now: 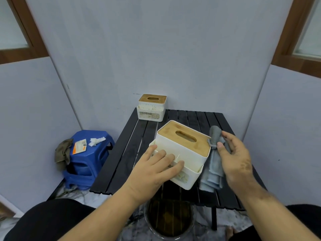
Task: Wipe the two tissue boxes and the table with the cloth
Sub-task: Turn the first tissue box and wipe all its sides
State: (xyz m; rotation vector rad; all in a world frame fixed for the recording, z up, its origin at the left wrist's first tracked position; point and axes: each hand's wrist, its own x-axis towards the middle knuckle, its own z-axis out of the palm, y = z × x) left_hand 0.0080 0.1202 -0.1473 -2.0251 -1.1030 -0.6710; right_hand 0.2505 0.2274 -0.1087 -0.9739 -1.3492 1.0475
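A white tissue box with a wooden lid sits tilted between the two hands, raised off the black slatted table on its near side. The left hand grips its near wall, fingers curled over the rim of the front compartment and thumb against the box's left corner. Just to the right of the box, the right hand holds a blue-grey cloth, bunched at the top against the lid's right edge, with the rest hanging down beside the box's right wall. The fingers are curled round the fabric.

A second tissue box of the same kind stands upright well beyond the left hand, at the table's far left corner, untouched by either hand.

This looks like the wiping of the first box, with the cloth working at its right side or lid edge. The next move probably calls for a steady hold from the left hand while the cloth passes over the remaining faces; the second box and the tabletop appear still to come.

Left of the left hand, beyond the table, a blue plastic stool carries a rag, a packet and crumpled tissue. Below the hands, under the table's near edge, stands a round bin.
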